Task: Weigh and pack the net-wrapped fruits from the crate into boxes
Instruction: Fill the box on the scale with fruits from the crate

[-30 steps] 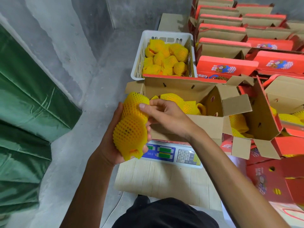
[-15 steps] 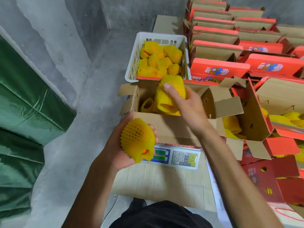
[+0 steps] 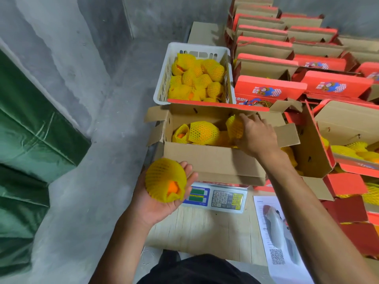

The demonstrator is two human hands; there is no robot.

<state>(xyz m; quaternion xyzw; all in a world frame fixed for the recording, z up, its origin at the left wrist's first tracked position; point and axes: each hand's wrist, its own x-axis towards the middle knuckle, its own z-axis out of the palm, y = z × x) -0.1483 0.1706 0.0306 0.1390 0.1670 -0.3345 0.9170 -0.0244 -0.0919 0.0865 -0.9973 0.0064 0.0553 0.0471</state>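
Observation:
My left hand [image 3: 164,195] cradles a fruit in yellow foam net [image 3: 165,179] palm-up, just left of the scale [image 3: 217,196]. An open cardboard box [image 3: 209,160] sits on the scale, holding several net-wrapped fruits [image 3: 202,132]. My right hand [image 3: 256,134] is inside the box at its right end, fingers around another netted fruit [image 3: 234,126] that rests among the others. Behind the box stands a white plastic crate [image 3: 162,83] full of netted fruits [image 3: 196,78].
Rows of red-and-brown boxes [image 3: 287,58] fill the right side, some open with fruits [image 3: 352,148] inside. The scale rests on a pale wooden board [image 3: 205,232]. A printed sheet with a QR code [image 3: 274,238] lies at the right. Green fabric [image 3: 30,140] covers the left; grey concrete floor between.
My right hand has carried its fruit from above the box's back edge down into the right end of the box. My left hand has stayed beside the scale with its fruit.

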